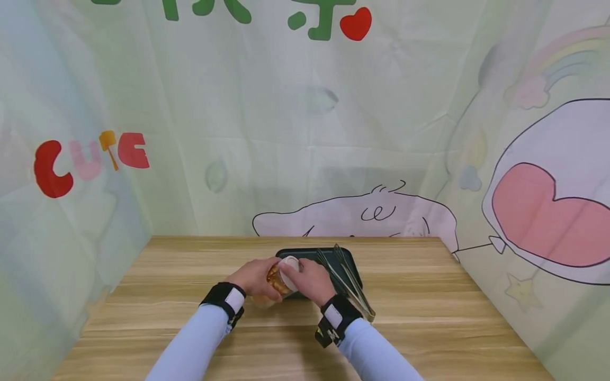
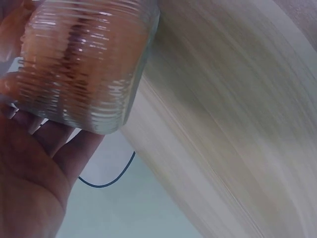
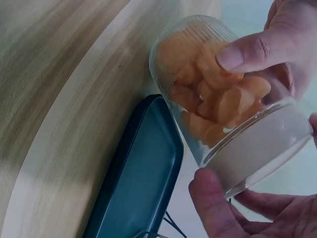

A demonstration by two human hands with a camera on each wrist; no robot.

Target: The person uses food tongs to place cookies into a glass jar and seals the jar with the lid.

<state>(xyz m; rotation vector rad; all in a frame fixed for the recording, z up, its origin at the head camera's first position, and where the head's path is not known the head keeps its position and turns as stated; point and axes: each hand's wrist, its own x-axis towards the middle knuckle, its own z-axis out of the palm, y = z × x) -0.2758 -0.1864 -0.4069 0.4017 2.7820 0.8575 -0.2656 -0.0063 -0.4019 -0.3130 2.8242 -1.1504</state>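
A ribbed glass jar (image 3: 198, 74) holding orange-brown pieces, whose kind I cannot tell, is held tilted above the table. My left hand (image 1: 257, 276) grips its body, with the thumb across the glass in the right wrist view. On the jar's mouth sits a pale lid (image 3: 262, 146), and my right hand (image 1: 315, 280) holds it by the rim between thumb and fingers. Lid and jar are together. The left wrist view shows the jar's ribbed base end (image 2: 94, 69) and the left fingers behind it.
Beyond the hands a dark teal tray (image 3: 143, 183) lies on the wooden table (image 1: 190, 264). Metal tongs (image 1: 352, 288) rest across the tray's right side, their joined end over the table. A printed curtain (image 1: 286, 116) hangs behind the table and along both sides.
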